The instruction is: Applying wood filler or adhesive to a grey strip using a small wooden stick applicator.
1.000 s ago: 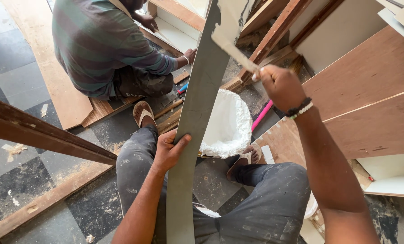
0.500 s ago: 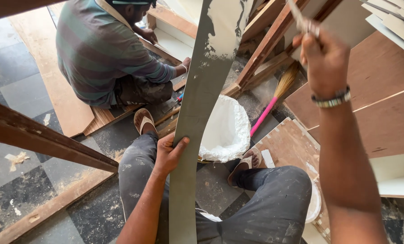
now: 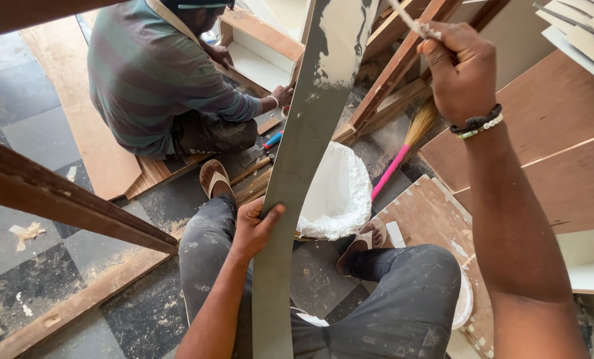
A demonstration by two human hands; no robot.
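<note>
My left hand grips a long, bent grey laminate strip that rises between my knees, its upper end smeared with white paste. My right hand, with a bead bracelet at the wrist, is raised to the upper right and closed on a thin paste-smeared tool, whose end runs off the top edge. Behind the strip on the floor sits a tub of white paste.
Another person in a striped shirt sits on the floor at upper left, working at a wooden box. A pink-handled broom, plywood boards at right, a dark wooden beam at left and timber pieces lie around.
My right hand has lifted up and to the right, away from the strip's upper part, taking the tool with it. My left hand stays on the strip.
</note>
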